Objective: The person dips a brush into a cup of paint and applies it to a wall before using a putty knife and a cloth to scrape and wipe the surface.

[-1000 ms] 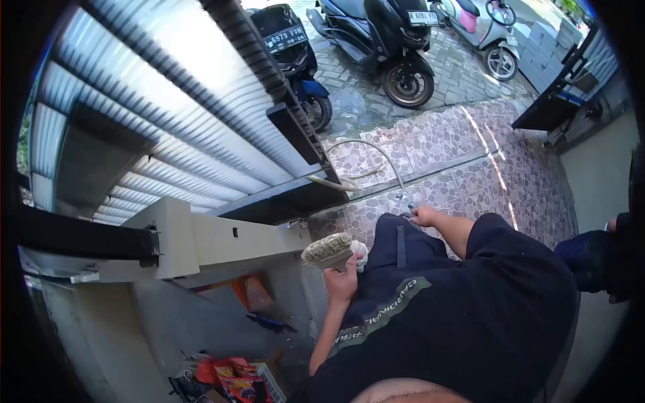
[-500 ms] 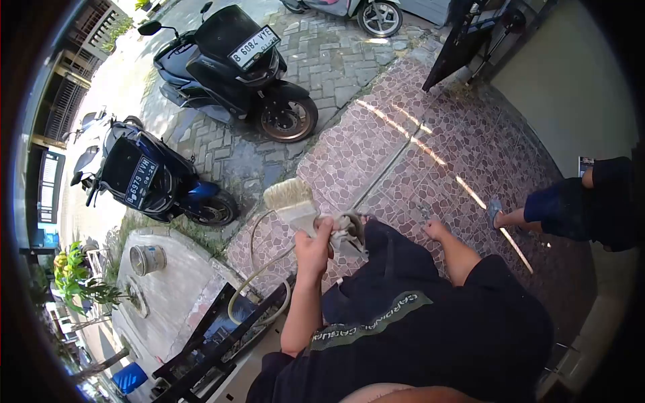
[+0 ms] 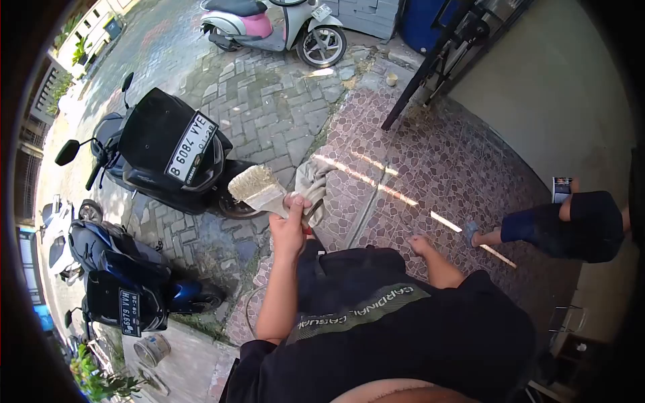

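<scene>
My left hand [image 3: 289, 228] is closed round a wide paintbrush [image 3: 254, 189], its pale bristles pointing up and to the left. Against the far side of that hand hangs a crumpled beige rag [image 3: 312, 187], bunched beside the brush handle. My right hand [image 3: 421, 245] is low on the right, above the patterned tiles, with its fingers curled closed. A small thin thing shows just beyond those fingers, and I cannot tell what it is.
Two dark motorbikes, one black [image 3: 158, 144] and one blue [image 3: 154, 289], stand on the left. A scooter [image 3: 275, 30] is farther back. A dirty bucket [image 3: 152, 350] sits lower left. At right, another person [image 3: 537, 225] holds a can [image 3: 563, 188]. A dark gate [image 3: 430, 67] stands upper right.
The view has swung, so the motorbikes sit lower and farther left, and the scooter shows more fully. My left hand has moved forward with the brush and rag. My right hand stays closed.
</scene>
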A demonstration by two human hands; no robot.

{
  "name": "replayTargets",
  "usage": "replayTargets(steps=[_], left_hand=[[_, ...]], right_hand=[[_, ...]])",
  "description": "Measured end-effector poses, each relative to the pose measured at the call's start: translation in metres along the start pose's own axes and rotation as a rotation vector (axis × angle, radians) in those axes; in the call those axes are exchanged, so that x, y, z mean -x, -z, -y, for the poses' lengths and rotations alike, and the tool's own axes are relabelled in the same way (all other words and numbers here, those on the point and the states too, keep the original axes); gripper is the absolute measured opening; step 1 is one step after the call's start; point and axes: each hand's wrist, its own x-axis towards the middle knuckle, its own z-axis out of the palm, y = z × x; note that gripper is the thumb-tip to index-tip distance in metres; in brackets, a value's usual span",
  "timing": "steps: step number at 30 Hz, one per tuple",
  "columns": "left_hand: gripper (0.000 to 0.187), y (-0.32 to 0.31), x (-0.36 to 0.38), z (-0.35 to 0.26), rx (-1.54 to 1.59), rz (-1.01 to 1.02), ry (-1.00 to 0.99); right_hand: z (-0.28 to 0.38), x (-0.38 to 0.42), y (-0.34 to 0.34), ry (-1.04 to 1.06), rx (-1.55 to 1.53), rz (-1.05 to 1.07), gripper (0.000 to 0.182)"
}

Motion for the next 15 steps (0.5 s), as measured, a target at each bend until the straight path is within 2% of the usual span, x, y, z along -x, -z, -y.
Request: replayTargets(steps=[1,3,4,5,7,9,13,14,15], left_hand=[[0.020,-0.008,-0.043,0.010,0.030,0.001,-0.174],[0.019,-0.032,-0.097,-0.022,0.077,0.049,-0.120],[0.020,-0.033,-0.125,-0.031,0.014,0.134,-0.051],[0.021,-0.046,-0.151,-0.038,0.056,0.102,0.019],[0.020,-0.076,-0.200,-0.052,0.138,0.105,0.049],[0.019,-0.095,-0.248,-0.049,0.155,0.156,0.065],[0.018,-0.155,-0.354,-0.039,0.252,0.308,-0.032],[0.019,-0.172,-0.379,-0.037,0.244,0.298,-0.050],[0.019,-0.190,-0.401,-0.037,0.293,0.343,-0.082]], right_hand=[[0.010,-0.024,-0.016,0.011,-0.018,-0.023,0.029],[0.009,-0.035,-0.037,-0.176,-0.218,-0.070,0.030],[0.032,-0.036,-0.025,-0.190,-0.208,-0.084,0.030],[0.062,-0.025,-0.023,-0.176,-0.213,-0.044,0.029],[0.111,-0.024,-0.019,-0.171,-0.263,0.002,0.029],[0.140,-0.049,-0.008,-0.145,-0.375,-0.062,0.025],[0.160,-0.130,0.000,-0.192,-0.490,-0.184,0.024],[0.163,-0.151,0.004,-0.260,-0.458,-0.167,0.016],[0.107,-0.203,-0.010,-0.288,-0.468,-0.162,0.016]])
